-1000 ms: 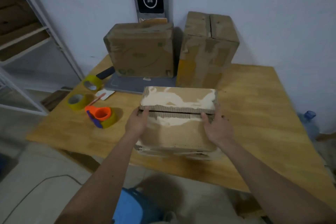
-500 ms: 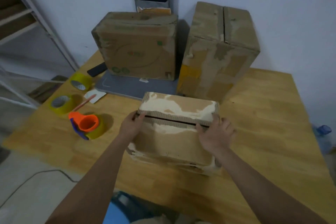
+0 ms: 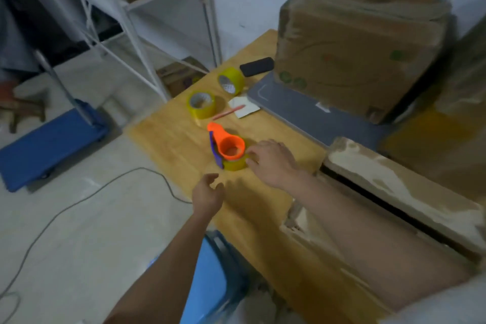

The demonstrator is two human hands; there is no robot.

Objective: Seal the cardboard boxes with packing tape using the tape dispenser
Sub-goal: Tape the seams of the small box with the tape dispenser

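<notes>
Head view looks down on the left end of a wooden table [image 3: 168, 134]. Dispenser [image 3: 228, 149], orange with a blue blade guard and loaded with a yellow roll, stands on the table near its front edge. Right hand [image 3: 272, 162] reaches across to it; the fingertips touch the roll on its right side, fingers spread and bent, not closed around it. Left hand [image 3: 207, 194] hangs over the table's front edge, just short of the dispenser, fingers loosely curled and holding nothing. Near box [image 3: 394, 192] sits at lower right under the right forearm; its top flaps are unsealed, with a dark gap running between them and torn white patches on the surface. Second box [image 3: 352, 52] stands at the back on a grey slab [image 3: 294, 105]. Third box [image 3: 452, 123] shows partly at the right edge, blurred. Two spare yellow rolls [image 3: 201, 108] [image 3: 231, 80] lie beyond the dispenser, one flat and one on edge. Red pen [image 3: 228, 112] rests across a white paper [image 3: 244, 110] beside them. Black oblong item [image 3: 257, 66] lies at the back; its nature cannot be told. White shelving [image 3: 136, 8], a blue cart [image 3: 50, 142] and a cable [image 3: 79, 205] occupy the floor to the left.
</notes>
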